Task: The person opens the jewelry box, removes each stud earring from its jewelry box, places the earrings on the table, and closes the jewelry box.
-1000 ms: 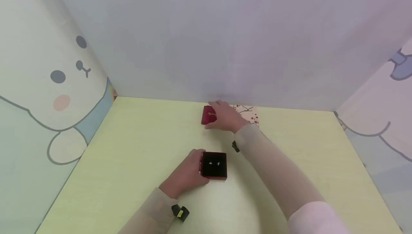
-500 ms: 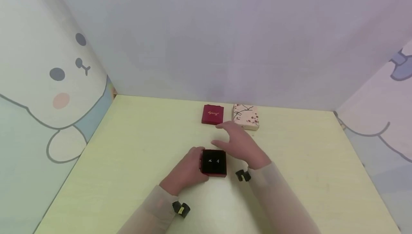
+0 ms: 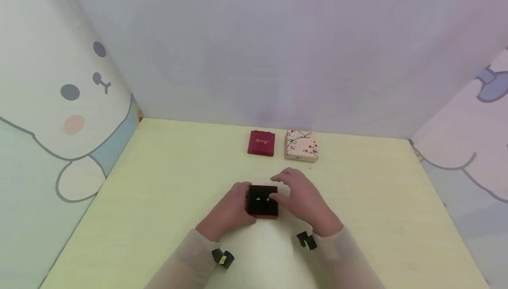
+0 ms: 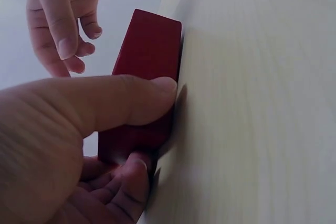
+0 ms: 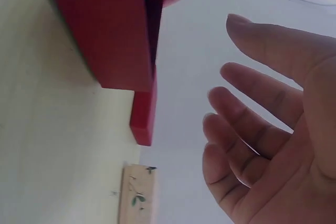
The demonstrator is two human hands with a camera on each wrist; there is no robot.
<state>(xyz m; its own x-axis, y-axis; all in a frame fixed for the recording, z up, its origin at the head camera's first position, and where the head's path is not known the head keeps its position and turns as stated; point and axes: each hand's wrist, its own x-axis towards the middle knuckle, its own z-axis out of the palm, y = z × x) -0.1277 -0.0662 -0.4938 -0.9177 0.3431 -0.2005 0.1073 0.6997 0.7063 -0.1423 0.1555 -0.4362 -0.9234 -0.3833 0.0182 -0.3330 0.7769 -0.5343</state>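
Observation:
My left hand (image 3: pixel 231 212) grips the left side of a small red jewelry box (image 4: pixel 147 51), which sits on the table with its black insert (image 3: pixel 263 210) facing up. Two tiny star-shaped earrings (image 3: pixel 258 199) sit side by side in that insert. In the left wrist view the thumb lies along one red wall and the other fingers bend around the end. Above the box's right edge hovers my right hand (image 3: pixel 303 200), fingers loosely bent and holding nothing. The right wrist view shows it apart from the red box wall (image 5: pixel 105 35).
Toward the back of the table (image 3: pixel 178 170) lies a red lid (image 3: pixel 261 143) with gold lettering. Just right of it is a pale box (image 3: pixel 301 146) with a branch-and-blossom print. A plain wall (image 3: pixel 254 59) rises behind them, with cartoon-printed panels at both sides.
My right hand has left the red lid at the back and come toward me, over the jewelry box. The left hand keeps its grip, and the box has barely moved.

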